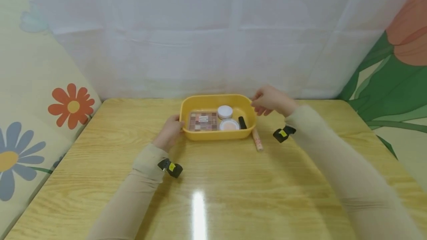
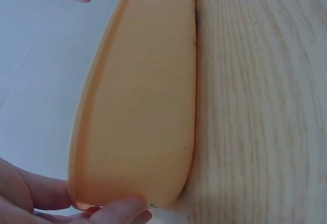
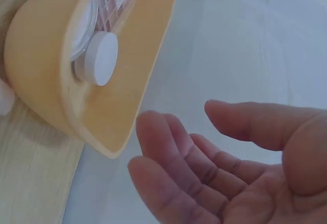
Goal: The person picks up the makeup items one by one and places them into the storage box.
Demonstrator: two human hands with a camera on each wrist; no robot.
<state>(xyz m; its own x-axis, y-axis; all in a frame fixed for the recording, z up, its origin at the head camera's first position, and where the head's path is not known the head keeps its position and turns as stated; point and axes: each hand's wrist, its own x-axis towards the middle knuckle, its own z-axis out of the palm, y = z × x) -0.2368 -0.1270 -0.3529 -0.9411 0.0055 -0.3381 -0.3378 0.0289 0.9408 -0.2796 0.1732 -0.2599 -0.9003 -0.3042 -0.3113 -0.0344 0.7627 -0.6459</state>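
Note:
A yellow plastic storage bin (image 1: pixel 218 135) sits at the far edge of the table. In it lie an eyeshadow palette (image 1: pixel 202 121), a white round jar (image 1: pixel 225 112), a round clear-rimmed compact (image 1: pixel 229 125) and a black tube (image 1: pixel 242 123). My left hand (image 1: pixel 171 132) grips the bin's left end, its thumb (image 2: pixel 120 211) against the outer wall. Beside the right end is my right hand (image 1: pixel 270 100); its fingers (image 3: pixel 153 137) are relaxed and parted from the thumb, with nothing between them. In the right wrist view the fingertips appear just off the rim.
A pale pink patterned tube (image 1: pixel 257 140) lies on the wooden table (image 1: pixel 227 180), close to the bin's front right corner. A white cloth (image 1: pixel 207 40) hangs behind the table. Flower-patterned panels (image 1: pixel 36 84) stand at both sides.

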